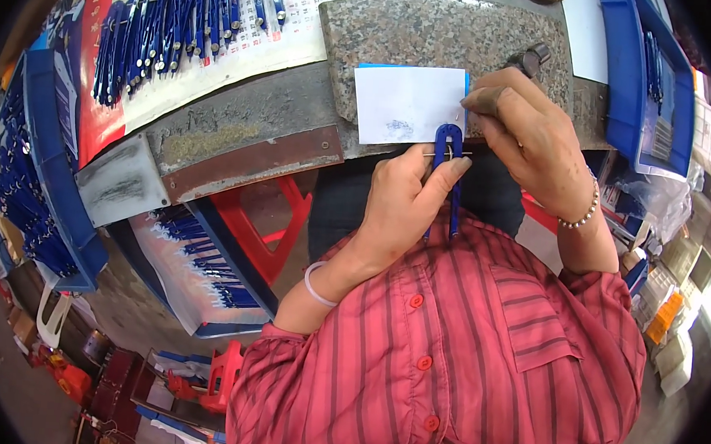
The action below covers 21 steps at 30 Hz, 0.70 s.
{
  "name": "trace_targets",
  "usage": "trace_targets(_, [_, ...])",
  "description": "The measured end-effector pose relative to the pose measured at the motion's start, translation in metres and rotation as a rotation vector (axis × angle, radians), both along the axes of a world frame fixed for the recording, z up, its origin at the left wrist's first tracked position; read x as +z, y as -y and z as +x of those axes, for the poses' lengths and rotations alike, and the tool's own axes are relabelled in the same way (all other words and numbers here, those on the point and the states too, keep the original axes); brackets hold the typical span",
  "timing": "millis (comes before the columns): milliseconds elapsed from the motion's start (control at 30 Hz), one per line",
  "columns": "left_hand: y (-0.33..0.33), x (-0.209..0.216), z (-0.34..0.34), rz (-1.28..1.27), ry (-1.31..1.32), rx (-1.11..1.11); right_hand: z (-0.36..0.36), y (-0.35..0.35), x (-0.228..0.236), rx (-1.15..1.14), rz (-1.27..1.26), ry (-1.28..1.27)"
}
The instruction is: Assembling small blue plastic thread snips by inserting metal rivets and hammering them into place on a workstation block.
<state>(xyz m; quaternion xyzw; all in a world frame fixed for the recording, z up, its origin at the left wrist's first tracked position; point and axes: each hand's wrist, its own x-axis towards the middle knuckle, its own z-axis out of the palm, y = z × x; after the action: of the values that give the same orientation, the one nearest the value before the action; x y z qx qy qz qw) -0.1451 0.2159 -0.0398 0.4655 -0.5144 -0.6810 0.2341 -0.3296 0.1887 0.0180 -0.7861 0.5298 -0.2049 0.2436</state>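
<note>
My left hand [399, 196] is closed around a blue two-legged tool with an arched top [449, 134], holding it upright at the table's near edge. A thin metal pin crosses the tool just below its arch, by my thumb. My right hand [537, 144] is raised to the right of the tool, thumb and fingertips pinched together by the edge of a white paper [407, 97]. Something tiny may be between those fingertips; I cannot make it out. The paper lies on a blue-edged piece over the near part of a speckled stone slab [437, 32] and carries a grey smudge.
Many similar blue tools [188, 17] lie on a printed sheet at the far left. Blue trays [81, 209] of them stand at the left. Another blue tray [632, 102] is at the right. A dark metal cylinder [531, 59] sits on the slab.
</note>
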Motion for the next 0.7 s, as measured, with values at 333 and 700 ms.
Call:
trace_targets(333, [-0.001,-0.005,-0.001,-0.018,-0.027,0.024,-0.002,0.009,0.003,0.197,-0.03,-0.255])
trace_targets(700, [-0.002,-0.004,0.0,0.005,-0.05,0.039,0.006,0.03,0.007,0.381,-0.072,-0.391])
